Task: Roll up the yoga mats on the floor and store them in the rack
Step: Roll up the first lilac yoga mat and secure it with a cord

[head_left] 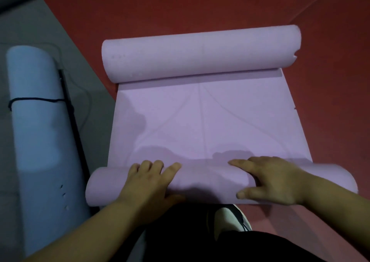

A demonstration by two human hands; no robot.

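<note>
A lilac yoga mat (210, 121) lies on the red floor with both ends curled. Its far end forms a thick roll (200, 55). The near end is a smaller roll (208, 183) right in front of me. My left hand (149, 183) rests on top of the near roll's left part, fingers bent over it. On the roll's right part my right hand (268, 181) presses with fingers spread, thumb on the near side.
A rolled light-blue mat (38, 121) tied with a black cord (36, 100) lies on the grey floor at my left. A black strap (74, 117) runs beside it. My shoe (230, 219) and dark trousers (200, 247) are just below the near roll. No rack is in view.
</note>
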